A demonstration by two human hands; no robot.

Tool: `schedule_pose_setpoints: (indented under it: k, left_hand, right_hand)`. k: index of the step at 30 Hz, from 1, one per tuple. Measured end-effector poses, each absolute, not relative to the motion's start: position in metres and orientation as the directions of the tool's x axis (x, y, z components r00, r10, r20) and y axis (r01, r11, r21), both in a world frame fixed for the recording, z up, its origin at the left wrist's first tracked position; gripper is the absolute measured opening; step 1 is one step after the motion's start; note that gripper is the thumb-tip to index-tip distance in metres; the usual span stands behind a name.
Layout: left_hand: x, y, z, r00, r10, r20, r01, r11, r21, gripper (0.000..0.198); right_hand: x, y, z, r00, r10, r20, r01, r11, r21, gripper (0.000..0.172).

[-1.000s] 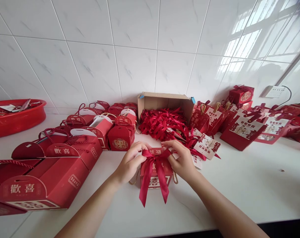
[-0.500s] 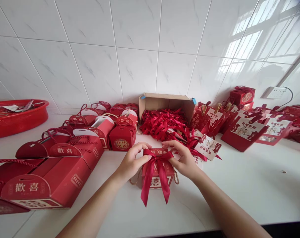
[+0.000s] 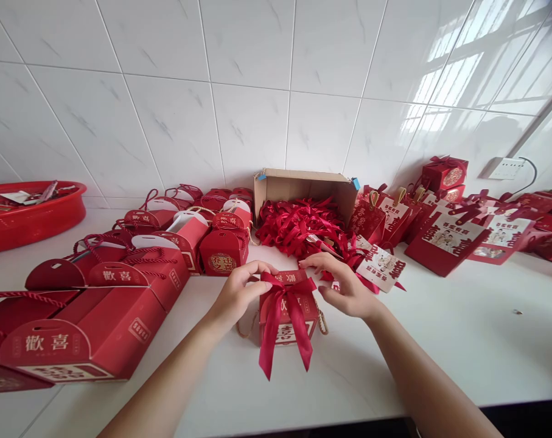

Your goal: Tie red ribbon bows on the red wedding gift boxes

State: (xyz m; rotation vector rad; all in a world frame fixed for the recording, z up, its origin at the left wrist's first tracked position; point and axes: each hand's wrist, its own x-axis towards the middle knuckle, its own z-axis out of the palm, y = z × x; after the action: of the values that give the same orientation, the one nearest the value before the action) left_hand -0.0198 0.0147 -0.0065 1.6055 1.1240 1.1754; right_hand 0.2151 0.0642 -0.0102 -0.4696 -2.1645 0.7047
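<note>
A small red gift box with gold-and-white print stands on the counter in front of me. Tied at its top is a dark red ribbon bow, whose two tails hang down the front past the box's lower edge. My left hand pinches the bow's left loop between thumb and fingers. On the other side, my right hand has thumb and index finger apart, its thumb just off the right loop and its index fingertip near the box's top edge. A beige rope handle shows at the box's right side.
Behind the box, an open cardboard box lies with a heap of red ribbons spilling out. Larger red gift boxes fill the left, before a red basin. Red bags with tags stand right, near a wall socket.
My right hand has let go of the bow's right loop and shifted slightly right, its thumb and index finger spreading. The left hand stays at the left loop.
</note>
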Motion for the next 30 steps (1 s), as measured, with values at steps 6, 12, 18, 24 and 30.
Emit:
schedule_pose_setpoints:
  k: [6,12,18,24,30]
  left_hand:
    - [-0.021,0.018,-0.010,0.039,0.959,0.282,0.088,-0.284,0.955,0.039]
    - [-0.019,0.020,-0.012,-0.032,0.969,0.247,0.083,-0.244,0.966,0.052]
    - [-0.020,0.020,-0.011,-0.019,0.966,0.259,0.058,-0.257,0.965,0.054]
    - [-0.008,0.020,-0.022,-0.214,0.968,0.132,-0.139,-0.164,0.977,0.055]
    - [0.010,0.022,-0.043,-0.243,0.969,-0.045,-0.319,-0.036,0.947,0.060]
  right_hand:
    - [0.217,0.068,-0.013,-0.609,0.518,0.601,-0.012,0.751,-0.660,0.044]
    - [0.213,0.061,-0.011,-0.624,0.531,0.573,0.024,0.746,-0.666,0.021]
    - [0.210,0.073,-0.020,-0.432,0.670,0.604,-0.001,0.669,-0.743,0.009]
    - [0.226,0.054,-0.025,-0.183,0.869,0.460,0.250,0.493,-0.833,0.024]
    - [0.218,-0.045,-0.085,-0.164,0.881,0.444,0.615,0.443,-0.652,0.040]
